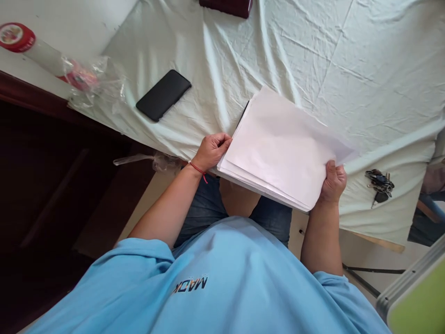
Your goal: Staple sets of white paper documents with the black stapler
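Observation:
A stack of white paper sheets (278, 148) lies tilted at the front edge of the cloth-covered table, its near edge reaching over my lap. At the stack's left side, my left hand (212, 150) is closed, thumb and fingers pinching its edge; a red string circles that wrist. My right hand (333, 181) grips the right edge, thumb on top and fingers partly hidden. A dark edge of something shows under the sheets at the upper left.
A black phone (164, 95) lies left of the papers, keys (380, 185) to the right. A red-capped container (45, 53) with plastic wrap is at the far left. A dark red object (229, 5) sits at the back. The cloth (375, 69) is wrinkled.

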`<state>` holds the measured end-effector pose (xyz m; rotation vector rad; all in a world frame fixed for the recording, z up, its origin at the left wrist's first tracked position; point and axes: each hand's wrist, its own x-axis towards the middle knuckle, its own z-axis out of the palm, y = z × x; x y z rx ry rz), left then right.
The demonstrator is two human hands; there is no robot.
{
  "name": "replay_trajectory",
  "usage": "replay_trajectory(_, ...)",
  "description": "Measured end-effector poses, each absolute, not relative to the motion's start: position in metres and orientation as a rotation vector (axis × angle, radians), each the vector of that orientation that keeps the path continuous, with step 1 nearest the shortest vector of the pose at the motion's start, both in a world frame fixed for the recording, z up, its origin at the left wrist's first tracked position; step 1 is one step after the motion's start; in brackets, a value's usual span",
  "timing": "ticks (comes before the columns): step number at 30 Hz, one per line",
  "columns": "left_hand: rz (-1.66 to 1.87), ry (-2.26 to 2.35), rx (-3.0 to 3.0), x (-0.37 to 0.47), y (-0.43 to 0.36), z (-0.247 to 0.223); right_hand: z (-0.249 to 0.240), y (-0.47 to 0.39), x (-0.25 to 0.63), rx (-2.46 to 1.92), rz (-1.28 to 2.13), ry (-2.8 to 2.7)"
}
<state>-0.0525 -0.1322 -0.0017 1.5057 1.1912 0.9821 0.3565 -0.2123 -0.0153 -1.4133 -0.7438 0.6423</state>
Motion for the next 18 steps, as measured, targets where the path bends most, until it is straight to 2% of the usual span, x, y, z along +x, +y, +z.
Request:
replay_trajectory(6, 0.984, 1.272, 1.576, -0.049, -0.133, -0.002, -0.008, -0.215, 0.343, -1.423, 0.712, -0.808)
replay_trajectory(12, 0.985, 1.295, 1.571, -0.046, -0.136, 0.001, -0.005, -0.216, 0.351, -1.542, 0.938, -0.817)
replay_trajectory(18, 1.002, 1.184, 1.435, -0.042, -0.138, 0.003, 0.005, -0.212, 0.337, -1.477, 0.773, -0.837)
